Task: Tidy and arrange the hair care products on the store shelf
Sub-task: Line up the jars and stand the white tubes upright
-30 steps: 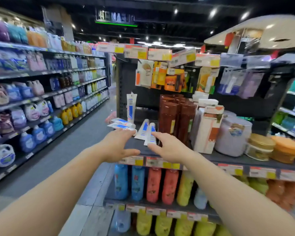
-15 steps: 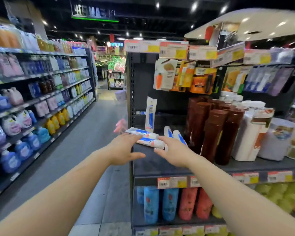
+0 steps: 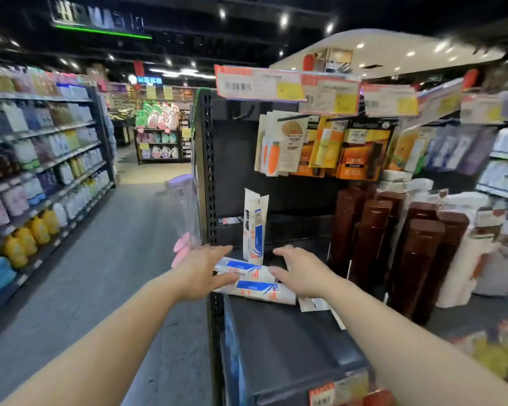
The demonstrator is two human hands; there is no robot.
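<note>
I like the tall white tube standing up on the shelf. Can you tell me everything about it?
The standing tube is white with a blue stripe and small red marks low down, and looks like soft plastic. It stands upright, crimped flat end on top, near the shelf's left back corner. Behind two similar tubes lying flat, it rises between the left hand and right hand; neither clearly touches it.

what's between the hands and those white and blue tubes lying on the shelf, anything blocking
Nothing visible. The left hand and right hand flank the lying tubes at either end, fingers at or on them. The upright tube stands just behind, and the brown bottles are off to the right.
</note>
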